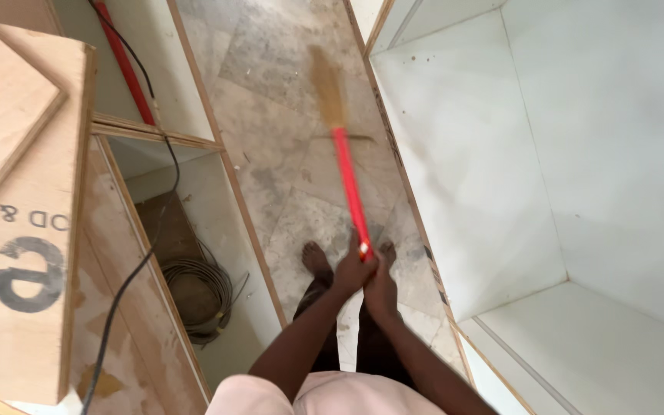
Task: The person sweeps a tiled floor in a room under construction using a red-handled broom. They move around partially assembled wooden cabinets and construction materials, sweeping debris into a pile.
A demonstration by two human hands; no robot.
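Hands, left (353, 269) and right (382, 284), each grip clamped on red-handled broom (347, 177) above dusty stone floor (270, 154) between plywood cabinets (140, 253).

The broom (343, 157) runs up the middle of the frame over the floor (270, 69), its lower end in both hands (366, 273), above the feet (317, 257). A cabinet (539, 154) fills the right. Left, another cabinet (217, 253) holds a wire coil (197, 296); a cable (159, 230) crosses it. A board (17, 230) lies far left.
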